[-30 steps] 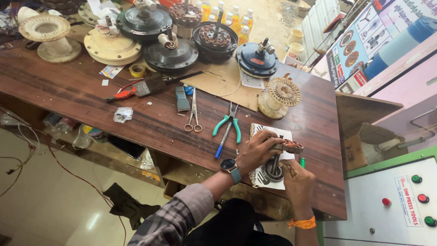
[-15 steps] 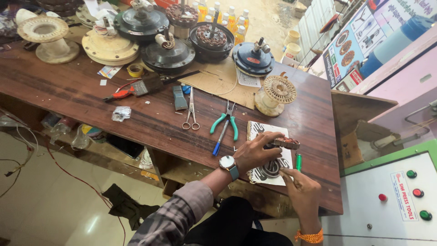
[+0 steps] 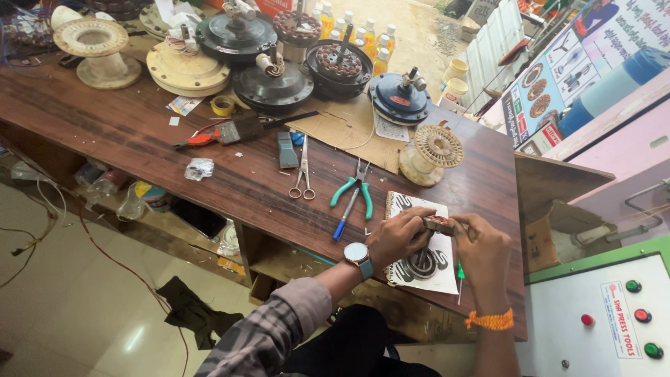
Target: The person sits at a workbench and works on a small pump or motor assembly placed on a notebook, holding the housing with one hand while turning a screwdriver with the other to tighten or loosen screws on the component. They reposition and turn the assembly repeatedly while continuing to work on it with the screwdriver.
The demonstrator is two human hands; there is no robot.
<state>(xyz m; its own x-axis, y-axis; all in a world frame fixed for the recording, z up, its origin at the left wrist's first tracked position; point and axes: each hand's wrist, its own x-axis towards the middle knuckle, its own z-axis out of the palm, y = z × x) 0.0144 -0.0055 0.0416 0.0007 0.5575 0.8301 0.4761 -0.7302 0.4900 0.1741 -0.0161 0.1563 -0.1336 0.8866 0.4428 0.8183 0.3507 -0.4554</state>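
Observation:
My left hand (image 3: 400,236), with a watch on the wrist, and my right hand (image 3: 483,246), with an orange band, meet over a white notebook (image 3: 438,264) near the front right of the wooden bench (image 3: 125,129). Both grip a small copper-coloured wound part (image 3: 440,224) between them. Below it on the notebook lies a dark coil of wire (image 3: 421,264). A green-tipped tool (image 3: 460,274) lies at the notebook's right edge.
Green-handled pliers (image 3: 354,190), a blue pen (image 3: 345,218), scissors (image 3: 303,174) and a red-handled tool (image 3: 202,137) lie left of the notebook. Several round fan motors (image 3: 273,85) and winding spools (image 3: 429,152) crowd the back. A control box with coloured buttons (image 3: 614,314) stands at the right.
My right hand moved up from beside the notebook to join the left hand on the small wound part. The view has shifted slightly.

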